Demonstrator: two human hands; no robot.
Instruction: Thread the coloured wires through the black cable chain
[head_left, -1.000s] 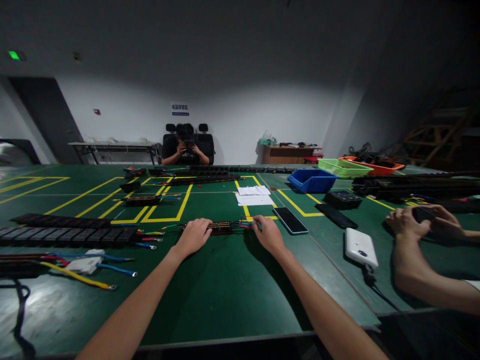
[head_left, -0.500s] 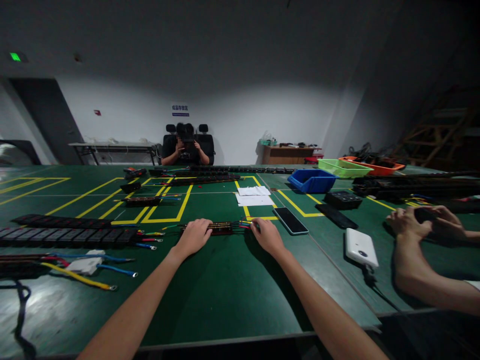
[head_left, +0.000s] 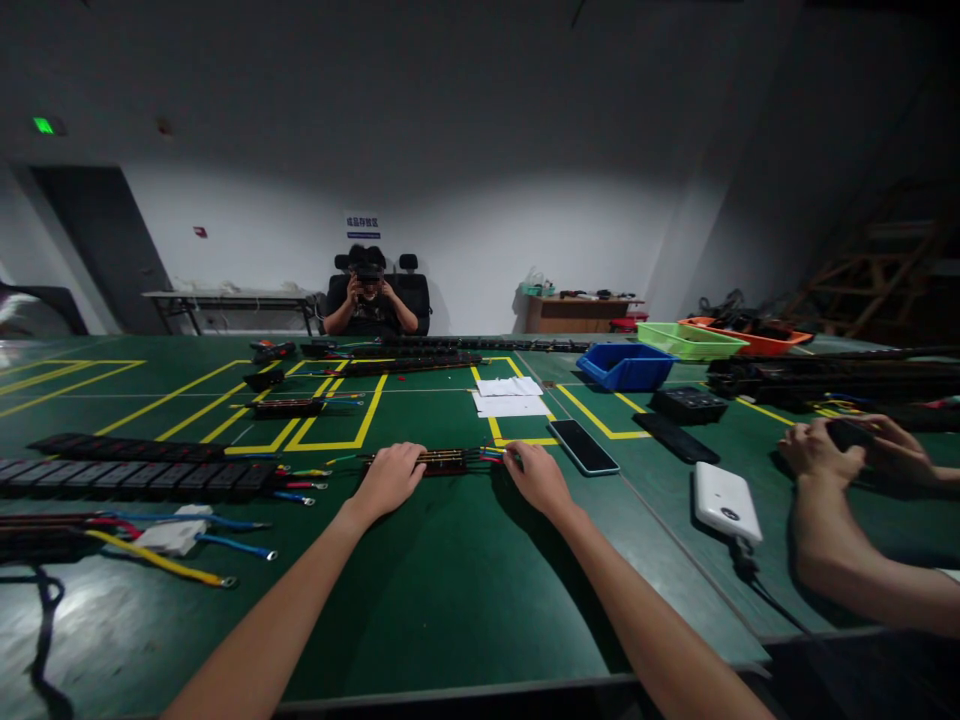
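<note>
A short black strip with brass-coloured bars point(head_left: 446, 461) lies across the green table in front of me. My left hand point(head_left: 391, 475) is closed over its left part and hides that section. A green wire sticks out past the strip's left end. From the right end run several thin coloured wires point(head_left: 489, 454), blue, red and yellow among them. My right hand point(head_left: 538, 475) has thumb and fingers pinched at the tips of these wires. A phone point(head_left: 583, 446) lies just right of my right hand.
Left are long black socket strips point(head_left: 142, 478) and thick cables with ring lugs point(head_left: 161, 560). Paper sheets point(head_left: 511, 403), a blue bin point(head_left: 626, 366), a white power bank point(head_left: 726, 500) and a black box point(head_left: 688, 403) lie ahead and right. Another person's hands point(head_left: 825, 450) hold something dark at right.
My view has shifted slightly. Both hands stay at the strip and its wires with little visible movement. The person seated across has moved their hands and the dark object slightly.
</note>
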